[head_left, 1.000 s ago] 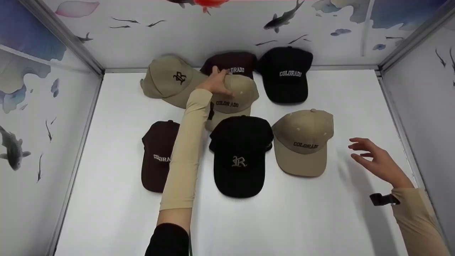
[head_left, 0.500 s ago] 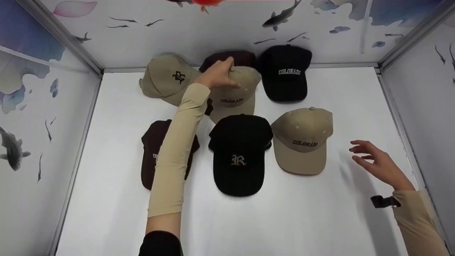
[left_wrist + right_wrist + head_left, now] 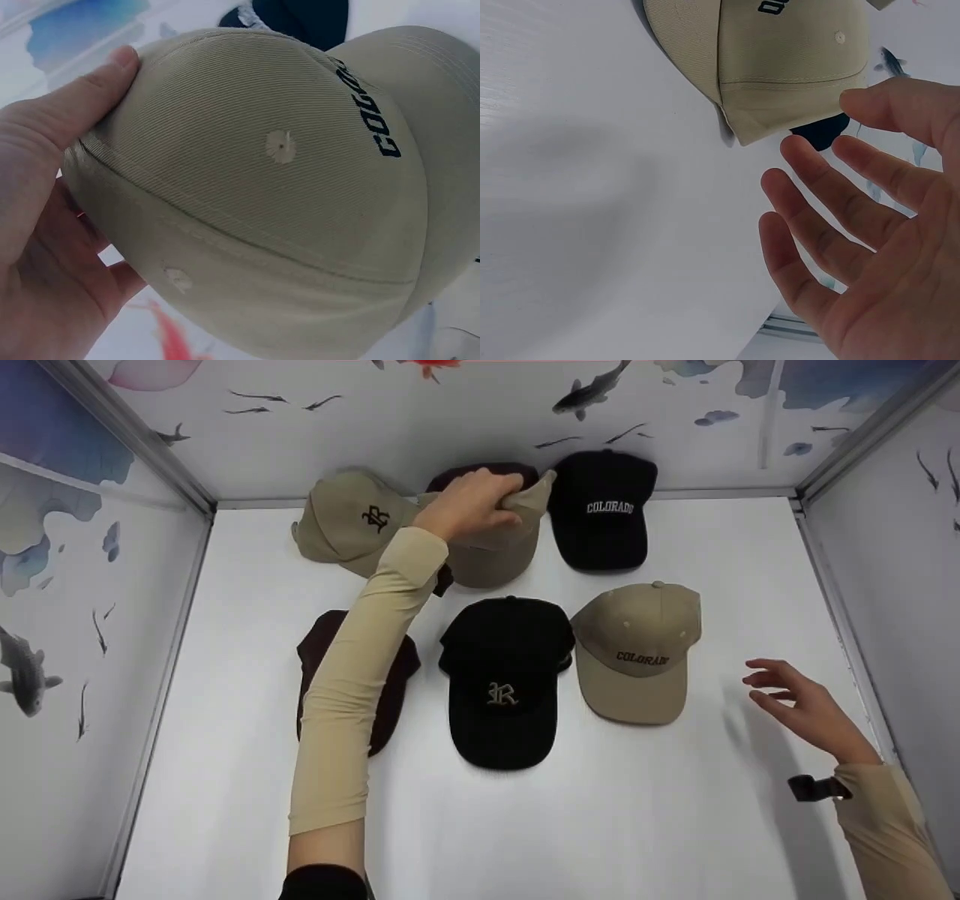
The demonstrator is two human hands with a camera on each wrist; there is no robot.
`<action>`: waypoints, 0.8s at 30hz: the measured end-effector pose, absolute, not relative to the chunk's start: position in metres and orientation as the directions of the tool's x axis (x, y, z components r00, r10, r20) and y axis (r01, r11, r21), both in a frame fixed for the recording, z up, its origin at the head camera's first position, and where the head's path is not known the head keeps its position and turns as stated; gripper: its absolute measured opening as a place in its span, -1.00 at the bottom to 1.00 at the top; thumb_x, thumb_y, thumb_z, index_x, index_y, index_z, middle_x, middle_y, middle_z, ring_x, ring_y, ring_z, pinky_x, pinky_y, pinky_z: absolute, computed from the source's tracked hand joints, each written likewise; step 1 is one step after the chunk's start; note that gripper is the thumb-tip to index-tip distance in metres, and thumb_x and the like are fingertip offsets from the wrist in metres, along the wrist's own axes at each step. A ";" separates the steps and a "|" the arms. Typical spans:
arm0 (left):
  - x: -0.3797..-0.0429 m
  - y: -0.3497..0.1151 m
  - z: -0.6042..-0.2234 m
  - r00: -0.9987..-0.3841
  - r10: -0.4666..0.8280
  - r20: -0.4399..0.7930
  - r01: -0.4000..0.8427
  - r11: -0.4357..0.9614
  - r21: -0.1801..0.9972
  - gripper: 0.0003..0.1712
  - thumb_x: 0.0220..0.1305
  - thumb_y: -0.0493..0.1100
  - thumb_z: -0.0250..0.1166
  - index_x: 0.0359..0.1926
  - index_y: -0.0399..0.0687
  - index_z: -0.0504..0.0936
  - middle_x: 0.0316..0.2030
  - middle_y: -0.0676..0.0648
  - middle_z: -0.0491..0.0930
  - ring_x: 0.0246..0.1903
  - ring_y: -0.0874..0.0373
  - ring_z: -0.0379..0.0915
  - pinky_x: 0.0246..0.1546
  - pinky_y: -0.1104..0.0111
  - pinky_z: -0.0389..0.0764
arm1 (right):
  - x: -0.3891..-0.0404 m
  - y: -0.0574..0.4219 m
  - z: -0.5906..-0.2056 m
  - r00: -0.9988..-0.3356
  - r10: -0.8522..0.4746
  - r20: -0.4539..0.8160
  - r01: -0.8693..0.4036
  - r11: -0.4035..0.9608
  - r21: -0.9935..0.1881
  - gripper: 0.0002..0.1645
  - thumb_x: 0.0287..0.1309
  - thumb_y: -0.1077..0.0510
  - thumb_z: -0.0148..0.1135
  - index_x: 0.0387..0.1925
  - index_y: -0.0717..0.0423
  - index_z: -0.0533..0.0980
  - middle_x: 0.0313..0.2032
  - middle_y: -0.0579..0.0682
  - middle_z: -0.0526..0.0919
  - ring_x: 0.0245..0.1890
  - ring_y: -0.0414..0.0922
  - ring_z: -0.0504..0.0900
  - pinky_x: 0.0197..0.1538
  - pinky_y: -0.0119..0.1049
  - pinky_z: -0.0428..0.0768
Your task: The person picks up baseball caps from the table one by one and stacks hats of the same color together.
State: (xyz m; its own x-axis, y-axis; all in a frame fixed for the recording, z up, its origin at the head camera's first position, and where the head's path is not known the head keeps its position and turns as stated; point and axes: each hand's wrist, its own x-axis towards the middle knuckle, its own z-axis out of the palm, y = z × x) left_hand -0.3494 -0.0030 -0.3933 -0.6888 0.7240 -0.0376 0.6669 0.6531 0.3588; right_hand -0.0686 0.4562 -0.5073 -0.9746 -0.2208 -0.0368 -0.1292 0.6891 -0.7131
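My left hand (image 3: 472, 506) grips a beige baseball cap (image 3: 499, 559) by the back of its crown, at the back middle of the white surface. In the left wrist view the thumb lies on the outside of the beige cap (image 3: 255, 180), and dark lettering shows above its brim. A maroon cap (image 3: 517, 474) behind it is mostly hidden. My right hand (image 3: 799, 705) is held over the right side, fingers loosely bent and holding nothing. Nearest to it is another beige cap (image 3: 645, 645) marked COLORADO, also seen in the right wrist view.
A beige cap (image 3: 352, 521) with an R leans at the back left, and a black COLORADO cap (image 3: 600, 540) at the back right. In front lie a black R cap (image 3: 504, 727) and a maroon cap (image 3: 390, 697), partly under my left forearm. Printed panels (image 3: 480, 420) enclose the surface.
The gripped beige cap has moved back towards the maroon cap and tipped, so its lettering no longer shows in the head view. My right hand has stayed nearly still.
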 end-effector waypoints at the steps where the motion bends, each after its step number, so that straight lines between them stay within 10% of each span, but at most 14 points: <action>1: -0.347 -0.002 -0.390 -0.682 0.731 -0.021 0.678 0.643 0.357 -0.65 0.31 0.00 0.27 -0.21 -0.16 0.37 -0.42 -0.04 0.36 -0.40 0.09 0.24 -0.35 0.26 0.27 | -0.069 0.456 -0.507 -0.974 -0.223 -0.034 -0.132 0.687 -0.715 -0.48 0.27 0.33 0.18 0.25 0.20 0.35 -0.06 0.09 0.58 -0.07 -0.44 0.51 -0.05 -0.64 0.35; 24: -0.260 0.056 -0.317 -0.422 0.884 0.201 0.885 0.355 0.301 -0.58 0.26 0.13 0.23 -0.20 -0.14 0.43 -0.54 0.05 0.31 -0.49 0.15 0.27 -0.40 0.31 0.31 | -0.064 0.476 -0.499 -0.985 -0.168 -0.025 -0.109 0.734 -0.670 -0.64 0.26 0.36 0.18 0.09 0.27 0.46 -0.12 -0.03 0.63 -0.11 -0.52 0.47 -0.09 -0.68 0.33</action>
State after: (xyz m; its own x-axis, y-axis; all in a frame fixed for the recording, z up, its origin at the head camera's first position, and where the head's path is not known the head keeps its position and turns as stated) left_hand -0.2605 0.0557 -0.3170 -0.4223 0.8838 0.2013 0.8854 0.3545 0.3008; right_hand -0.0636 0.4761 -0.4993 -0.9854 -0.1684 -0.0248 -0.1086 0.7341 -0.6703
